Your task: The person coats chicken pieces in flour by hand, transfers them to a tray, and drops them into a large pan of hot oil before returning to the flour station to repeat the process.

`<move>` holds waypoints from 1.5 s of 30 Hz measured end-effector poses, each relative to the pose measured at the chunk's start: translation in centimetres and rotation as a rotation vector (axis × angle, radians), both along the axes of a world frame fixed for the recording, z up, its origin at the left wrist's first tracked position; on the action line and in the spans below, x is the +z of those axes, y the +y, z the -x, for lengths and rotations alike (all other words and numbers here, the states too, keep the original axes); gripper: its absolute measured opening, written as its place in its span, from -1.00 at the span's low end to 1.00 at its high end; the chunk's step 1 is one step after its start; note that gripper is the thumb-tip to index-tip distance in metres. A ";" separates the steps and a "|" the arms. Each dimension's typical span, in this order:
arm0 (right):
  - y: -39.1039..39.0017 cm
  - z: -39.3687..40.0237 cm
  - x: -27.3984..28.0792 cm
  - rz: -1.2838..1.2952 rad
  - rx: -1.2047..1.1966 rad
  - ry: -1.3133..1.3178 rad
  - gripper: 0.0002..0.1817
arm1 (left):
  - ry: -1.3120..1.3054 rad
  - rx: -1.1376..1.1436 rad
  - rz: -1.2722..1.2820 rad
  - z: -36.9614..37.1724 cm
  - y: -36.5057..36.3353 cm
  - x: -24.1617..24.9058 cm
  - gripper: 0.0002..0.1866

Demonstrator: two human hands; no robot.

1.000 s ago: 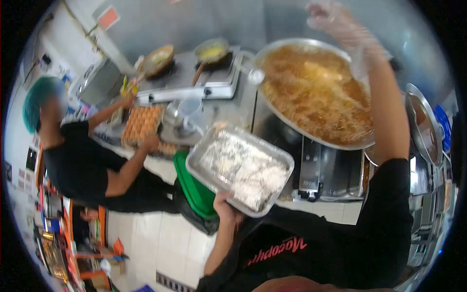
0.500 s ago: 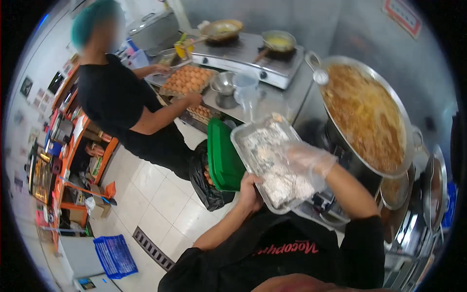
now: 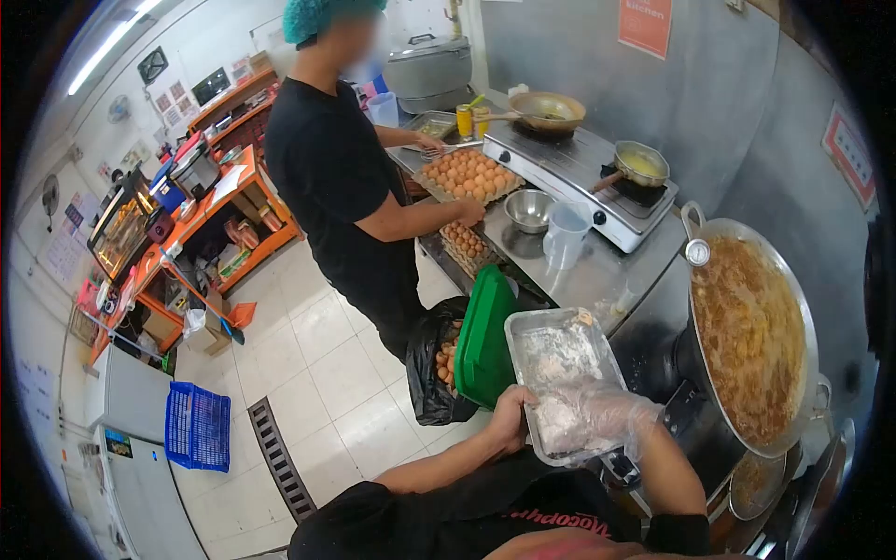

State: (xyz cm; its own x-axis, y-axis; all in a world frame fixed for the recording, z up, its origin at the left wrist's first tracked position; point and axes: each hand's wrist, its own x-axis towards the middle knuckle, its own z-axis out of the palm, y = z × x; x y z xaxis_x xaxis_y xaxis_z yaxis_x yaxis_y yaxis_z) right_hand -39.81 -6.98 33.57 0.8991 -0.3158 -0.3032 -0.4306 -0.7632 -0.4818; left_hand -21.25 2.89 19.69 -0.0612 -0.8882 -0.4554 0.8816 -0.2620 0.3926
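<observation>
My left hand grips the near edge of a rectangular metal tray, held level in front of my chest. Pale floured food pieces lie in it. My right hand, in a clear plastic glove, is in the near end of the tray, its fingers curled over a floured piece. To the right, a large round wok of bubbling brown oil sits on a burner, apart from both hands.
A co-worker in black stands at the steel counter, hands on egg trays. A green-lidded bin with a black bag stands left of my tray. A stove with two pans, a metal bowl, a jug and a blue crate are around.
My gloved right hand came down from above the wok into the tray and slid to its near end. My head turned left, shifting the wok to the right.
</observation>
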 end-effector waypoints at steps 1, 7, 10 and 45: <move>0.2 -0.1 0.1 0.076 0.038 0.005 0.19 | -0.001 0.009 0.006 0.0 0.0 0.1 -0.53; 1.9 -1.3 1.8 0.110 -0.008 0.143 0.18 | -0.122 -0.009 -0.002 0.2 0.0 0.5 -0.20; 1.6 -1.2 0.6 0.134 -0.008 0.060 0.15 | -0.134 0.015 -0.022 0.4 0.3 1.9 -0.24; -2.1 -0.1 -2.5 0.199 -0.150 -0.246 0.00 | -0.241 -0.024 0.134 1.4 0.3 4.4 -0.23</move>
State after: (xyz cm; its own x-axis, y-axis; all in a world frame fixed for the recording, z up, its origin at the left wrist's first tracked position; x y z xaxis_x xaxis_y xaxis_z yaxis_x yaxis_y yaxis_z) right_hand -39.70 -9.08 31.08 0.8765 -0.4813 -0.0022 -0.4347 -0.7897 -0.4330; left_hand -22.67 3.16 24.10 0.0132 -0.9410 -0.3381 0.7530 -0.2131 0.6226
